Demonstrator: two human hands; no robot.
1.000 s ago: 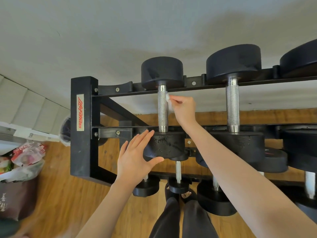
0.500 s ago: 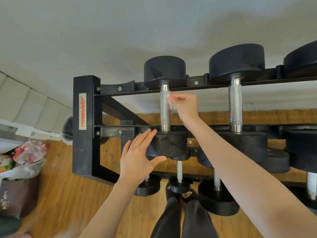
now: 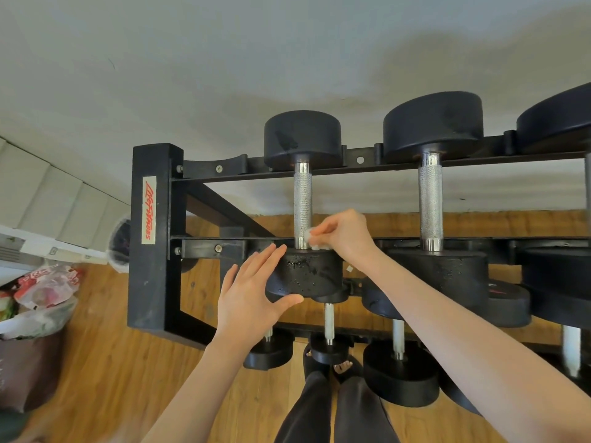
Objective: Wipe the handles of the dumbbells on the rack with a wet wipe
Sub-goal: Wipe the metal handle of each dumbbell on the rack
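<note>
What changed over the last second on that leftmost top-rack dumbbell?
The right hand, pinching the wet wipe, slid along the knurled handle from the far end to the near end. The left hand stayed braced, fingers straight, on the near weight head; the dumbbell never left the rack.

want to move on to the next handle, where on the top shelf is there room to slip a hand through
Open gaps lie between the first handle and the second handle, and left of the first handle up to the rack post. Near the first handle's lower end it is crowded: the right hand pinches the wipe there, and the left hand rests on the weight head.
</note>
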